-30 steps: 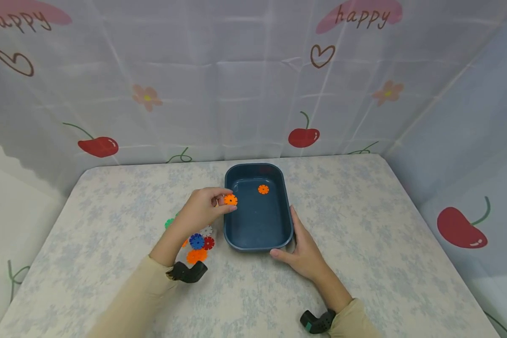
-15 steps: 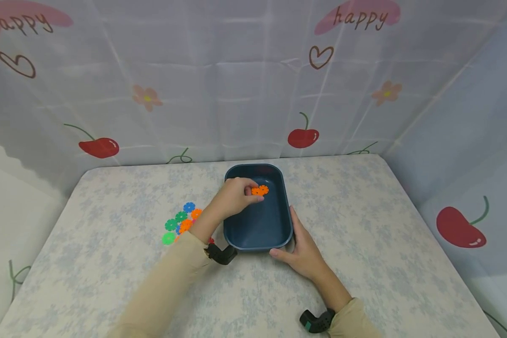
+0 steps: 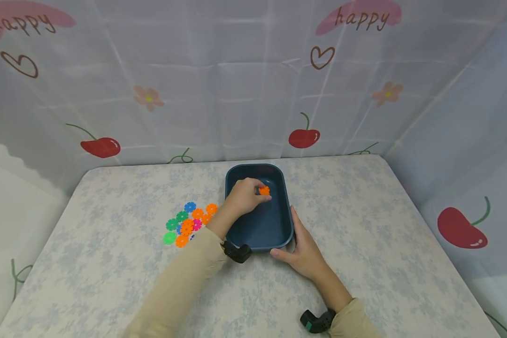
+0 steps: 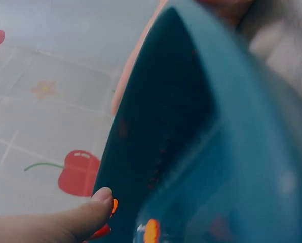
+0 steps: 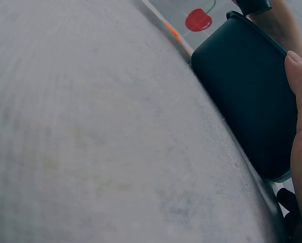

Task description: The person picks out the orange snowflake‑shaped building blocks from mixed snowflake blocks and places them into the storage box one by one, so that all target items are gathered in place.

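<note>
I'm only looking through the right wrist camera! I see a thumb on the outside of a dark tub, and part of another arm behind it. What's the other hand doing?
Observer: In the head view, the left hand is over the inside of the tub, pinching an orange flower-shaped piece.
Operator: Ooh! Are there more of those outside the tub? What colours?
Observer: Yes, a cluster of pieces lies on the table, left of the tub in the head view, with orange, green, blue and pink ones.
</note>
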`<move>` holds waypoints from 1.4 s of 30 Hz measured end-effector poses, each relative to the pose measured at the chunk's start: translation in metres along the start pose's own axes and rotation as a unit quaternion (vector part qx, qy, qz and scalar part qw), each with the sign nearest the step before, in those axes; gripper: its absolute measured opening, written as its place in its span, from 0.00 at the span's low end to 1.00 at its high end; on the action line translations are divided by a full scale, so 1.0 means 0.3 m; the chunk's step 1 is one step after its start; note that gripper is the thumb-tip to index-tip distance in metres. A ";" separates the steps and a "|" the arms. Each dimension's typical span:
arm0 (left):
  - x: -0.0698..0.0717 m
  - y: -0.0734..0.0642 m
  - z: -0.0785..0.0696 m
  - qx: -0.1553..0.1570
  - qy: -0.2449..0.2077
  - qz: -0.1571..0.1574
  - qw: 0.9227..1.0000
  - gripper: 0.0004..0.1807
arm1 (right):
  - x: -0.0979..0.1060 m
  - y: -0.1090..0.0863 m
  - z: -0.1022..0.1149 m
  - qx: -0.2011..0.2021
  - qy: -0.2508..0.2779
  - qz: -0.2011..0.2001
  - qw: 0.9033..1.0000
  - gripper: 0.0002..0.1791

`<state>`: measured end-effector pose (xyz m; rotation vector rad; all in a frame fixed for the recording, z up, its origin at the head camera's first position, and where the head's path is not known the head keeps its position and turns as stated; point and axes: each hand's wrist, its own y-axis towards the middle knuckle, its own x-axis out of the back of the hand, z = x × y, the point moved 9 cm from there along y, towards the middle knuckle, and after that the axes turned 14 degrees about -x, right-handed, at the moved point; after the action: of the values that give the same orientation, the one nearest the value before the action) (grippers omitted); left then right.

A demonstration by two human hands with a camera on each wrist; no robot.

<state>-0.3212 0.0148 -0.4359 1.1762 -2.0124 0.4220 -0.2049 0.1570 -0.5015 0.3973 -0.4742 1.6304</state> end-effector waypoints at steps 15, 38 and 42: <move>-0.104 0.014 0.048 0.030 0.032 0.025 0.999 0.24 | -0.006 0.003 0.009 0.014 0.008 0.013 1.000 0.65; -0.041 -0.044 0.028 -0.044 -0.041 -0.017 0.998 0.23 | -0.008 -0.002 0.003 0.013 -0.001 0.004 1.000 0.65; 0.027 -0.105 -0.007 -0.077 -0.098 -0.030 0.992 0.20 | -0.005 -0.001 0.004 0.011 -0.007 -0.001 1.000 0.66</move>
<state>-0.2958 -0.0053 -0.4312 1.2167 -2.1286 0.1206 -0.2045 0.1550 -0.5012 0.4265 -0.4667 1.6337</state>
